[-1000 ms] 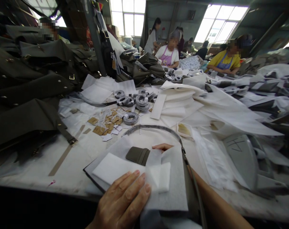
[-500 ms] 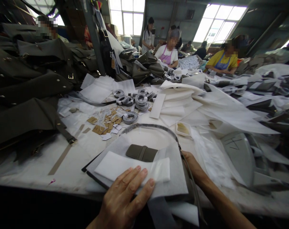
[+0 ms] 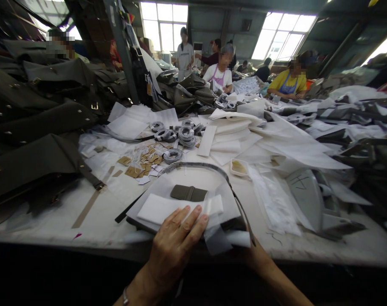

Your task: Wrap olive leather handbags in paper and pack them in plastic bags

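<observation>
Olive-grey bag [image 3: 182, 192], strap [image 3: 209, 165] arched, white padding [image 3: 158, 209] atop, lies by the desk [image 3: 99, 231] edge, apart from the tray [image 3: 240, 174]. Left hand [image 3: 179, 233] rests flat; right hand [image 3: 257, 257] is partly hidden, grip unclear.

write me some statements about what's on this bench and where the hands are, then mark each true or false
1. The left hand rests on the white pad. True.
2. The right hand lies flat on the pad too. False: it is by the right end of the curved strap, partly hidden.
3. The olive tab shows just beyond the white pad. True.
4. The small white tray is left of the coiled straps. False: it is to their right.
5. The bracelet is on the right wrist. False: it is on the left.
6. The brown tags lie left of the coiled straps. True.
</observation>
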A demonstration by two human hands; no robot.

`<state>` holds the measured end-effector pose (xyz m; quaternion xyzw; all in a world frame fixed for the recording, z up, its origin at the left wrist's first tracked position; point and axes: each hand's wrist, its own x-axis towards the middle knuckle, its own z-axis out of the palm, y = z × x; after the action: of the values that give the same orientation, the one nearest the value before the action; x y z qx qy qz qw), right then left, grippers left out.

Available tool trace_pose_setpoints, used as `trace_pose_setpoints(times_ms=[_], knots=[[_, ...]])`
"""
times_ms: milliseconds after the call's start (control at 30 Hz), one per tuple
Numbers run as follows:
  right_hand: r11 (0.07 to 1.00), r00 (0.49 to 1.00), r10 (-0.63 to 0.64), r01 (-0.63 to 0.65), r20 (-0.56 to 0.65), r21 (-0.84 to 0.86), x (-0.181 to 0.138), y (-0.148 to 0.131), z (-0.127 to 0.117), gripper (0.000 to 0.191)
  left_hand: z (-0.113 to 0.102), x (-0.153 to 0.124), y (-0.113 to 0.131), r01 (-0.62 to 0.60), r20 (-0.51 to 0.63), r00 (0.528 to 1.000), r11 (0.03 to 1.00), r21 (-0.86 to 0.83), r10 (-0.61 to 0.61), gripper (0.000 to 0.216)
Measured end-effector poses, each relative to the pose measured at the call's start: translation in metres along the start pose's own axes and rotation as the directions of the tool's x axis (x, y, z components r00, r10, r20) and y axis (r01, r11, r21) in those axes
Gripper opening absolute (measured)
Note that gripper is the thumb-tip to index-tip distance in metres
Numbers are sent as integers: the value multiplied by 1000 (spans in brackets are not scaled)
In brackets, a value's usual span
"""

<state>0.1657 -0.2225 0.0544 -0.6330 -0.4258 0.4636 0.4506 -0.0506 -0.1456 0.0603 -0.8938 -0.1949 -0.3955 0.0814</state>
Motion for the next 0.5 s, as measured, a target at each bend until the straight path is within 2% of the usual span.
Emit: trace_pose_setpoints(times_ms=[100, 200, 400, 500], knots=[[977, 977, 210, -209, 28, -37, -5, 8, 10, 31, 8, -2, 0, 17, 7, 1000, 999, 33, -18, 40], [947, 947, 321, -321, 23, -15, -12, 17, 19, 38, 18, -7, 0, 2, -4, 1000, 999, 51, -2, 38], [920, 940, 341, -335, 5, 204, -24, 28, 32, 49, 35, -15, 1, -28, 23, 999, 998, 61, 27, 37], [912, 943, 333, -329, 29, 243, -26, 34, 39, 51, 36, -16, -1, -35, 60, 998, 997, 68, 31, 41]])
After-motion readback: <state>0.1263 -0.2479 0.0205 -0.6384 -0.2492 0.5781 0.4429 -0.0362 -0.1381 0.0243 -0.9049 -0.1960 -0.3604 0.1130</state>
